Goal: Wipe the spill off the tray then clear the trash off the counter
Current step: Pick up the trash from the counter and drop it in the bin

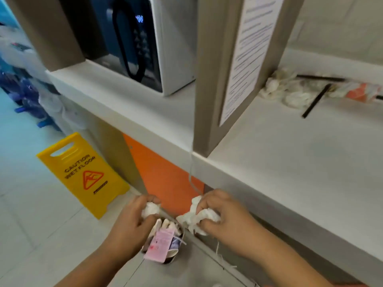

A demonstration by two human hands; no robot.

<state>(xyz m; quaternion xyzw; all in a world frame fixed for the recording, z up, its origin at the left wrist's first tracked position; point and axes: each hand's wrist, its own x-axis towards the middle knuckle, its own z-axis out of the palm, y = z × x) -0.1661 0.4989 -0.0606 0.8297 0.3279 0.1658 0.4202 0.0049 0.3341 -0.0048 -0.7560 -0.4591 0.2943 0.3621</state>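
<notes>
Below the counter's (pixel 290 162) front edge, the left hand (pixel 134 216) grips a small tissue wad (pixel 150 209). The right hand (pixel 219 214) clutches a larger crumpled tissue (pixel 196 220). Both are above a full bin (pixel 168 261). Along the counter's back edge lie used tissues (pixel 277 85), black straws (pixel 315 101) and an orange wrapper (pixel 360 93).

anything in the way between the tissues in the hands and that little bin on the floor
Nothing visible does. The left hand grips a tissue wad and the right hand a bigger crumpled tissue, both over the small bin. The bin is stuffed, with a pink packet on top, so they may sit high.
</notes>
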